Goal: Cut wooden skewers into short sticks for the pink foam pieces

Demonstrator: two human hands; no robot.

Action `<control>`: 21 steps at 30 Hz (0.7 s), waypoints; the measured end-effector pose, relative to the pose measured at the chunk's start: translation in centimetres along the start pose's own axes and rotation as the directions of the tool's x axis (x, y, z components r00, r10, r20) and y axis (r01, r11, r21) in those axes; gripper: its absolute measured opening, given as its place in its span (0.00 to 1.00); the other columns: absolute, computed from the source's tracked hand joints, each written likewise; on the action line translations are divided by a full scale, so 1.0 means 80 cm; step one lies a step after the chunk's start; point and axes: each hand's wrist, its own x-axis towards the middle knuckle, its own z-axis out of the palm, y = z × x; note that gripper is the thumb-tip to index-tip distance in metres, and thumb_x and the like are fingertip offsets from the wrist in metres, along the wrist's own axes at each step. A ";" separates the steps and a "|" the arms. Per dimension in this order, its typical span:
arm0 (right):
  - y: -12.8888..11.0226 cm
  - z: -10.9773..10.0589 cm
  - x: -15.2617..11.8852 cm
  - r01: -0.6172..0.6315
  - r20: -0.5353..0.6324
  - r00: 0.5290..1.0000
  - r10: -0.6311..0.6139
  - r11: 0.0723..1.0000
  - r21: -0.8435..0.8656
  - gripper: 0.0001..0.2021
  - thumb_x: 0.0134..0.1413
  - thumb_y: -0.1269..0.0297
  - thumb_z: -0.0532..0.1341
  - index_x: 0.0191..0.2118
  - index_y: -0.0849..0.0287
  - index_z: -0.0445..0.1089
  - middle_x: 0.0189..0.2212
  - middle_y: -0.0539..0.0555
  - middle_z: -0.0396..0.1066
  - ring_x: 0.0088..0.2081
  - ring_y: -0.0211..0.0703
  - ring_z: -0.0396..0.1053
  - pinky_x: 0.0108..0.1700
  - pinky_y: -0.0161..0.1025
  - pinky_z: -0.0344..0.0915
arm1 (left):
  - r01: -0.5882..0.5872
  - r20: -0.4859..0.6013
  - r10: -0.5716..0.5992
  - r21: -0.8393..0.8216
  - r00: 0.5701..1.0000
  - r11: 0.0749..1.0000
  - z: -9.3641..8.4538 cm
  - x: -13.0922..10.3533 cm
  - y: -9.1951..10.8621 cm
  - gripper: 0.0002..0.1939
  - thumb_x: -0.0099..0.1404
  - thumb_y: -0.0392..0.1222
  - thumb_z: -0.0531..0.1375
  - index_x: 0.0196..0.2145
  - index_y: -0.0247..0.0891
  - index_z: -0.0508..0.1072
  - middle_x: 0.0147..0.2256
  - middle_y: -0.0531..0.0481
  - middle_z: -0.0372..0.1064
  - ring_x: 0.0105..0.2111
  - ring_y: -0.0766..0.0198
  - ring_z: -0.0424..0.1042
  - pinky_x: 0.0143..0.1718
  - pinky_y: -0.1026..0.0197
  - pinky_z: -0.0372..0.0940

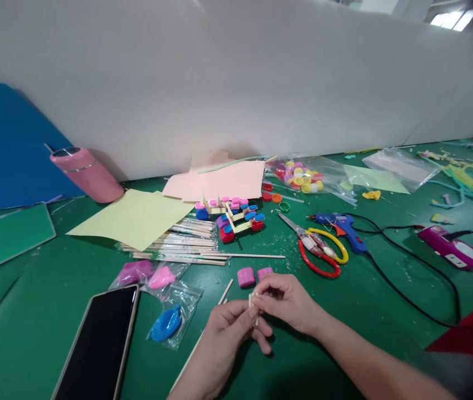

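My left hand (236,328), palm turned up, pinches short pale wooden stick pieces (250,300) between thumb and finger. The fingers of my right hand (288,300) close on the same pieces from the right; how many each hand grips is hard to tell. Just beyond my fingertips sit two pink-purple clay blocks (245,276). A longer wooden stick (186,364) lies partly under my left hand, and a stick end (227,289) shows beyond it. Farther back stands a small model (236,216) of sticks and coloured clay pieces.
Scissors (315,244), a blue glue gun (345,228) and its cord lie to the right, beside a purple power strip (451,247). At left are a phone (99,344), bagged blue clay (166,323) and a pink tumbler (89,173). Bundled sticks (178,244) lie behind.
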 end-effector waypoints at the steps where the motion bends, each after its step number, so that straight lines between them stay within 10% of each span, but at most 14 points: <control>1: -0.001 0.000 0.000 -0.004 0.004 1.000 0.004 1.000 -0.004 0.11 0.49 0.58 0.59 0.26 0.62 0.68 0.20 0.48 0.66 0.22 0.34 0.64 0.25 0.31 0.60 | 0.021 0.011 -0.020 -0.042 1.000 0.999 0.000 0.000 -0.001 0.11 0.60 0.41 0.55 0.27 0.30 0.72 0.23 0.45 0.72 0.19 0.65 0.69 0.26 0.62 0.61; 14: 0.000 -0.002 -0.003 -0.017 -0.011 1.000 0.016 0.997 -0.074 0.13 0.48 0.57 0.60 0.37 0.61 0.70 0.23 0.48 0.64 0.21 0.31 0.60 0.24 0.29 0.59 | 0.107 0.031 -0.103 -0.272 0.994 0.956 -0.002 0.001 0.000 0.09 0.58 0.37 0.57 0.26 0.29 0.74 0.26 0.44 0.74 0.23 0.63 0.72 0.30 0.62 0.63; 21: -0.008 -0.003 -0.010 0.264 0.126 0.964 -0.233 0.804 -0.534 0.32 0.37 0.56 0.66 0.52 0.56 0.60 0.41 0.57 0.64 0.41 0.46 0.61 0.41 0.40 0.62 | 0.089 -0.069 -0.123 -0.371 0.990 0.924 -0.003 0.001 0.001 0.05 0.54 0.36 0.61 0.25 0.31 0.76 0.26 0.44 0.74 0.27 0.64 0.71 0.31 0.63 0.63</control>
